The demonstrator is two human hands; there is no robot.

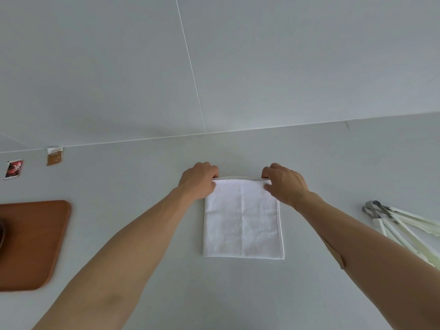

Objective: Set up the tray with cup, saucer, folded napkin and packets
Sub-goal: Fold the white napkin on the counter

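The white napkin (242,220) lies flat on the tabletop (333,163), its near edge squared. At its far corners the left hand (198,181) and right hand (284,184) each pinch the cloth, fingers curled over the folded edge. If one corner is dragged ahead of the other, the layers could skew and the fold crease crooked. The tray (31,244) sits well left; two packets (34,163) wait beyond it, so carrying the napkin loosely could undo the fold.
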